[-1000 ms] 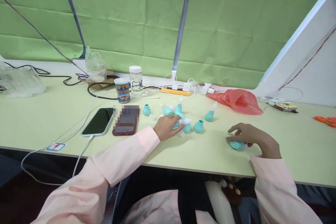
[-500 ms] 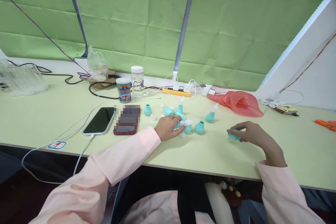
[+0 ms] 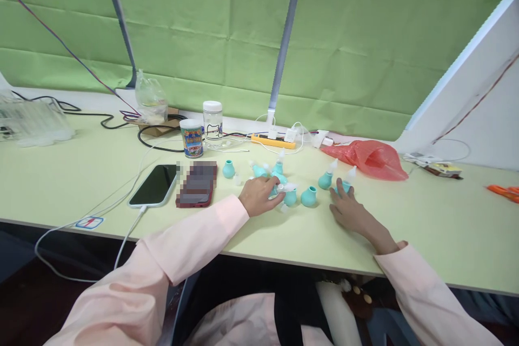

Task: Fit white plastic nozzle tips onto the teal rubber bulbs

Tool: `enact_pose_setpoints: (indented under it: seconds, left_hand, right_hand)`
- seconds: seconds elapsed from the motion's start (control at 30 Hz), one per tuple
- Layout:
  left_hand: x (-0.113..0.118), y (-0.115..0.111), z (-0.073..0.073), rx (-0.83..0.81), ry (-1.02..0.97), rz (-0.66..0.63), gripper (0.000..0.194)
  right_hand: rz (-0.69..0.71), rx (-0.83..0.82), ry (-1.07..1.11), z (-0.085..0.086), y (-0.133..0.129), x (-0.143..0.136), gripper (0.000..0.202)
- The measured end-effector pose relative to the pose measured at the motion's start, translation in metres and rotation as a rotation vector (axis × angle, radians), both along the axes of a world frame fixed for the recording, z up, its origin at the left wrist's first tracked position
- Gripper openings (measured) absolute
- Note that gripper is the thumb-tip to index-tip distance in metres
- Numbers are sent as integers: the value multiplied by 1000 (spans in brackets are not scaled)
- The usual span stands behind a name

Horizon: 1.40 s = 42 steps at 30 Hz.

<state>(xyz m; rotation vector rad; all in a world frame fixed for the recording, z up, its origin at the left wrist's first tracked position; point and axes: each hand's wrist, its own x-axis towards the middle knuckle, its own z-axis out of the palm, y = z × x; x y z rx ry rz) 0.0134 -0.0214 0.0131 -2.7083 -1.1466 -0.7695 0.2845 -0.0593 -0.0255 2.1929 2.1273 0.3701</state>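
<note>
Bulb (image 3: 344, 186), near 4 o'clock in the head view, is now up on the table (image 3: 425, 227), nozzle up, just beside a second nozzled bulb (image 3: 325, 180). Half a second ago right hand (image 3: 344, 206) was lower and further right with a teal bulb, likely this one; reads as one more placed. Right grip: fingers loosely parted at the bulb, can't tell if holding. Left hand (image 3: 261, 197), 6 o'clock, unchanged: thumb and fingers nearly closed on a clear nozzle (image 3: 289, 187). Open-necked bulb (image 3: 308, 197), 4 o'clock, no nozzle on.

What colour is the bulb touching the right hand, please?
The bulb is turquoise; see the head view.
</note>
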Motion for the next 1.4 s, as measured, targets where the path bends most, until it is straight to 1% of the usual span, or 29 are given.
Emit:
enact_pose_setpoints:
  seconds: [0.1,0.2,0.3,0.4,0.47,0.53,0.6,0.67,0.7,0.77,0.8,0.83,0.9,1.0,1.07,1.13,1.2,1.23,1.27,1.3,1.37,1.4]
  left_hand:
    - [-1,1,0,11,22,5,37]
    - [-1,1,0,8,37,-3,39]
    - [-1,1,1,-25,27,1,42]
    - [-1,1,3,-57,3,19,41]
    - [-1,1,3,-55,-8,30,40]
    - [-1,1,4,-38,-14,34,39]
    - [-1,1,5,-8,-21,30,38]
    - [-3,3,6,27,-41,7,38]
    - [-4,4,6,44,-63,-11,37]
    - [-7,8,6,68,-126,-54,35]
    - [-9,11,6,75,-162,-73,34]
    - [-10,13,6,80,-199,-88,33]
    - [-13,18,4,82,-265,-106,32]
    - [-15,22,1,58,-341,-137,31]
    - [-14,22,-1,16,-376,-180,31]
    - [-13,20,-2,-30,-416,-230,31]
    - [-12,18,-2,-71,-475,-277,30]
    - [-11,16,-2,-91,-513,-290,29]
    - [-11,15,-1,-110,-554,-294,29]
    - [-10,15,0,-127,-594,-287,29]
    - [-10,14,1,-164,-669,-247,28]
    - [-10,15,2,-184,-699,-227,28]
  right_hand:
    - [-49,-59,44,4,-2,-6,45]
    - [-53,-75,51,8,-3,-11,43]
    - [-21,-64,53,16,-9,-12,42]
    - [42,-9,79,30,-20,-13,43]
    - [92,54,130,41,-29,-15,43]
    - [141,144,213,53,-33,-25,40]
    - [168,330,344,63,-31,-42,36]
    - [316,517,486,71,-20,-65,36]
    - [383,575,542,73,-12,-77,35]
    - [458,645,627,75,7,-100,32]
    - [495,623,672,74,16,-109,31]
    - [531,557,737,73,25,-116,32]
    - [568,413,934,67,38,-127,40]
    - [528,358,1246,55,48,-134,44]
    - [507,304,1408,49,50,-135,45]
    - [496,216,1535,47,49,-134,46]
    - [467,184,1608,47,49,-132,47]
    - [448,215,1601,48,48,-131,47]
    - [436,276,1546,49,48,-131,47]
    - [436,351,1438,50,47,-130,47]
    - [455,479,1099,49,47,-129,45]
    - [457,517,914,48,47,-129,42]
